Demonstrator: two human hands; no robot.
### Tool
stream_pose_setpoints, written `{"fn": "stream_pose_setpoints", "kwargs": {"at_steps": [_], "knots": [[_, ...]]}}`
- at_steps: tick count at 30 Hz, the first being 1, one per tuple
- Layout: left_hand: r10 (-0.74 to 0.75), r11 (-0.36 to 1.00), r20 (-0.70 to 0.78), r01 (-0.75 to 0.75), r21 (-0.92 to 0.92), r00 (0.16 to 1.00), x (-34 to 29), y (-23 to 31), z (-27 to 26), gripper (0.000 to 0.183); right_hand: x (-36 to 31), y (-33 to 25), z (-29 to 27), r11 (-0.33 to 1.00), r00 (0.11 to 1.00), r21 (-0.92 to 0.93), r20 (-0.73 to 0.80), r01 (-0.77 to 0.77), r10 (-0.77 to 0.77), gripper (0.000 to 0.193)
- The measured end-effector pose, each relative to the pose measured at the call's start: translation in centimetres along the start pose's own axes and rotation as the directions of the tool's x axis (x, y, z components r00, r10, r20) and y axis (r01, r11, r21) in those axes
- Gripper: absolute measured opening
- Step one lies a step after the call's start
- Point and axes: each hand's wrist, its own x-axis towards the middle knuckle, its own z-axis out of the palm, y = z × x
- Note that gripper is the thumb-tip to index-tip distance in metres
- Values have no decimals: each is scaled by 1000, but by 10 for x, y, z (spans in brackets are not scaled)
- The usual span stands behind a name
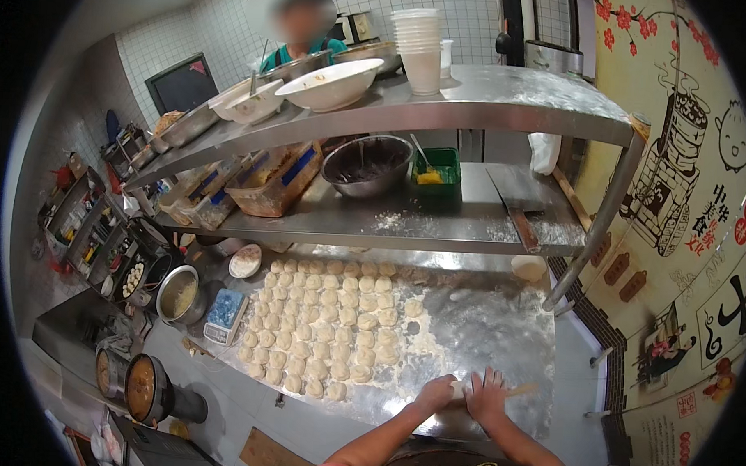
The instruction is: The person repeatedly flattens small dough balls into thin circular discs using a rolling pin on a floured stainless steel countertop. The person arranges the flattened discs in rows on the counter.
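At the near edge of the steel work table, my left hand has its fingers curled beside a small pale patch. Whether that patch is dough or the end of the pin is unclear. Right next to it, my right hand lies with fingers spread over a thin wooden rolling pin, whose tip sticks out to the right. Left of my hands, rows of round, floured dough pieces cover the table. One single dough piece sits apart at their right side, among loose flour.
Left of the dough stand a digital scale and a metal bowl. A steel shelf above holds bowls, stacked plastic tubs and, lower, a long-bladed knife. Another person stands behind it.
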Motion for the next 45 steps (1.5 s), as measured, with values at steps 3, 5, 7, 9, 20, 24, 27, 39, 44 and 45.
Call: {"fn": "stream_pose_setpoints", "kwargs": {"at_steps": [3, 5, 7, 9, 20, 24, 27, 39, 44, 45], "knots": [[-11, 987, 197, -20, 157, 980, 3, 66, -49, 41, 35, 16, 15, 998, 997, 34, -36, -60, 61, 40], [-50, 982, 179, 16, 186, 983, 2, 52, -44, 42, 24, 12, 15, 998, 999, 53, 28, -20, 19, 41], [-128, 983, 98, 113, 141, 987, 5, 24, -24, 39, -3, 7, 9, 996, 997, 59, 8, 72, -73, 41], [-164, 979, 11, 165, -122, 986, 2, 18, -22, 36, -39, 2, -20, 997, 992, 11, 95, 80, -81, 42], [-70, 986, 93, 54, 158, 993, 13, 37, -15, 24, 39, 17, 23, 991, 995, 96, 37, -91, 88, 40], [319, 913, -141, -263, 312, 937, 9, -23, 10, 14, -18, -2, -16, 994, 986, -2, 130, 109, -108, 42], [-174, 909, -110, 116, -400, 979, 2, -26, 7, 10, -49, 3, -30, 990, 963, -69, 249, 120, -100, 49], [-175, 975, 2, 173, 139, 985, 13, 21, -27, 22, -1, 8, 4, 997, 991, -34, 114, 76, -72, 46], [-182, 951, 50, 189, -243, 982, 1, 12, -33, 20, -39, -9, -24, 996, 975, -87, 222, 26, -6, 46], [-53, 996, 12, 54, -74, 999, -2, 16, -36, 20, -25, -6, -14, 997, 982, -81, 189, -2, 18, 46]]}}
